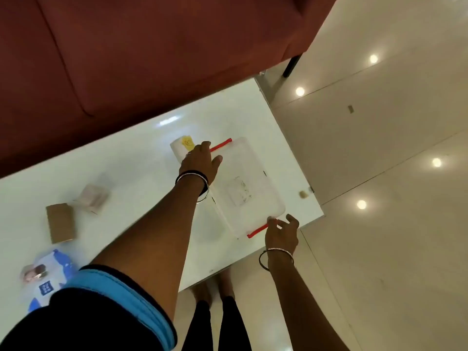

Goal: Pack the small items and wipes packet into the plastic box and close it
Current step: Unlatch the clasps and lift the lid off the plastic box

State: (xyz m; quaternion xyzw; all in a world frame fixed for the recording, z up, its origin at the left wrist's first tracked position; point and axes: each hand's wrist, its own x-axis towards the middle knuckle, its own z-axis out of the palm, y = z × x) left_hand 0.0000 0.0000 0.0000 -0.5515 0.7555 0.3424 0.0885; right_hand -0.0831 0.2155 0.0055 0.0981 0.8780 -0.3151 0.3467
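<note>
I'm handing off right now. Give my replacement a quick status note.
Left hand rests at the far red latch of the plastic box; right hand is at the near red latch.
The box's lid looks on; whether the latches are locked is unclear.
Nothing packed yet: wipes packet, brown card box, small clear packet and white-yellow item lie on the table.
Left: open the box, load everything, close.
</note>
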